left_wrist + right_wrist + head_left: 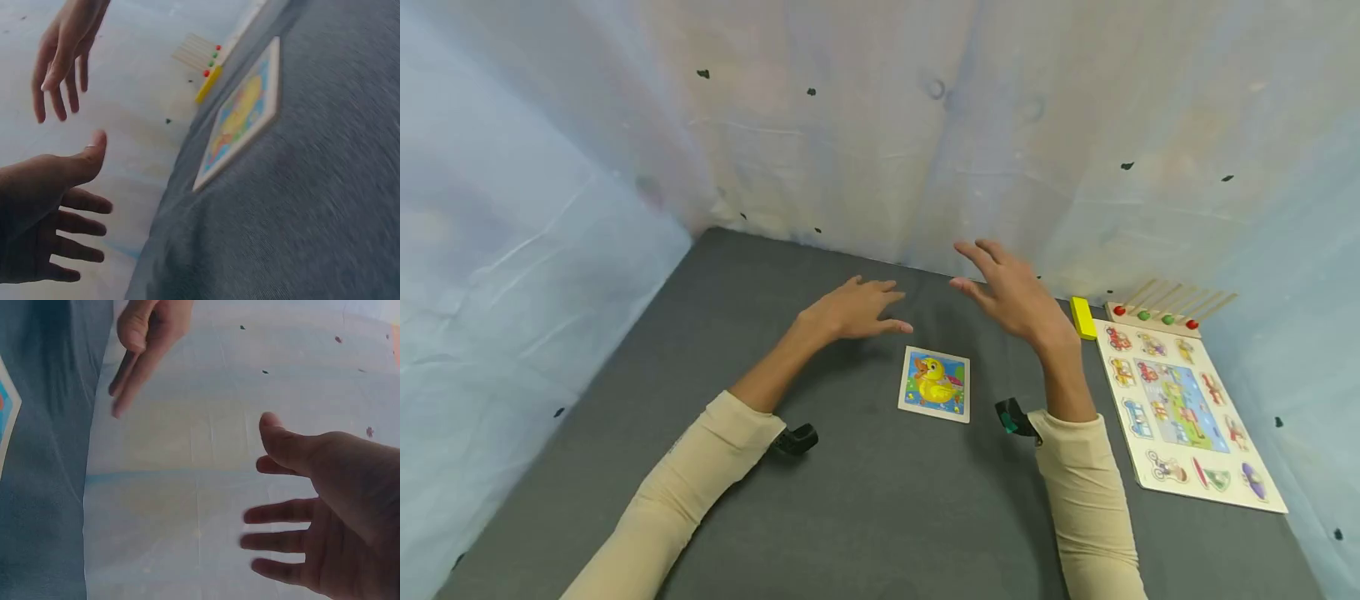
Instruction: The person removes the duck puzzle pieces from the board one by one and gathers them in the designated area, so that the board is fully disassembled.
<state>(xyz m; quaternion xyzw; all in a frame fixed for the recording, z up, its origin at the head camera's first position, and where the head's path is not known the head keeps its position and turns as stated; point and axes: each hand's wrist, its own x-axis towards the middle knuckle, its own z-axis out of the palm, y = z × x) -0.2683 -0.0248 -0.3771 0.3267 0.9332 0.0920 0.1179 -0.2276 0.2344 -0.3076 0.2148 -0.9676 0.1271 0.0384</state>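
Observation:
A small square duck puzzle point(935, 385) in a pale wooden frame lies flat on the dark grey table, in the middle of the head view. My left hand point(857, 310) hovers beyond its far left corner, fingers spread and holding nothing. Higher up and farther right, my right hand point(1018, 296) is raised over the far part of the table, its fingers extended with nothing in them. In the left wrist view the puzzle point(240, 115) appears at a slant, to the right of both hands. Only an edge of the puzzle point(7, 419) shows in the right wrist view.
To the right lies a big wooden board point(1180, 417) with vehicle and figure pictures. Behind it stands a wooden strip with thin upright sticks and red and green beads point(1143, 316), with a yellow block point(1082, 318) alongside. Pale sheeting point(880, 125) walls the table.

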